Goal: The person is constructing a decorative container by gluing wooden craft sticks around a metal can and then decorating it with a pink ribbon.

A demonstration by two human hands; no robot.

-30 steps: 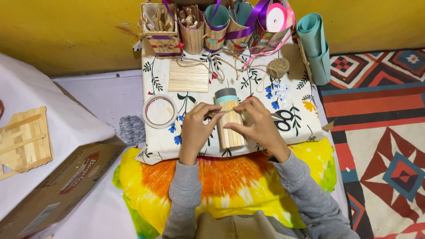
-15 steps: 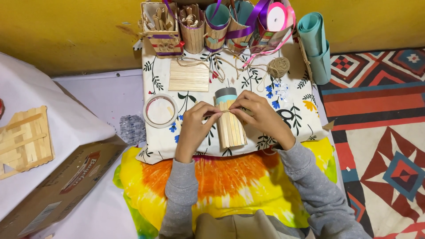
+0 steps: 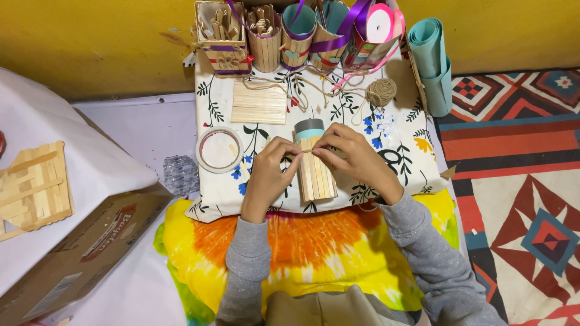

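At the far left, a small panel of glued craft sticks (image 3: 33, 187) lies on a white sheet over a cardboard box (image 3: 84, 253). Further right, a roll of clear tape (image 3: 219, 149) sits on a floral cloth (image 3: 399, 151), with a flat stack of craft sticks (image 3: 260, 102) beyond it. At the centre lies a cylinder clad in craft sticks (image 3: 315, 166), its grey and teal end pointing away from the person. The left hand (image 3: 266, 175) pinches the sticks from the left; the right hand (image 3: 353, 158) pinches from the right, fingertips nearly meeting over the upper sticks. It appears the sticks are being pressed or bound in place; steady, even pressure seems needed. Behind stand stick-covered pots (image 3: 266, 36), ribbon spools (image 3: 377, 24), a twine ball (image 3: 380, 92) and rolled teal sheets (image 3: 432, 54).
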